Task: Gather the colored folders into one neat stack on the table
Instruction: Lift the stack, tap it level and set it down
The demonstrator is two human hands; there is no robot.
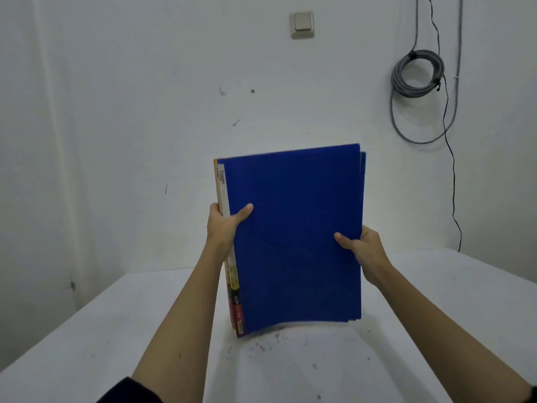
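Observation:
A bundle of folders (296, 237) stands upright on its bottom edge on the white table (87, 330), a blue folder facing me. Yellow, orange and red edges and a label strip show along its left side; a green edge peeks out at the top right. My left hand (223, 228) grips the left edge, thumb on the blue cover. My right hand (363, 251) grips the right edge, thumb on the front. The folders behind the blue one are mostly hidden.
The white table runs to a white wall behind. A coil of grey cable (418, 74) hangs on the wall at the right, with a black wire trailing down to the table's far right corner. A light switch (302, 24) sits high on the wall. Dark specks mark the tabletop near me.

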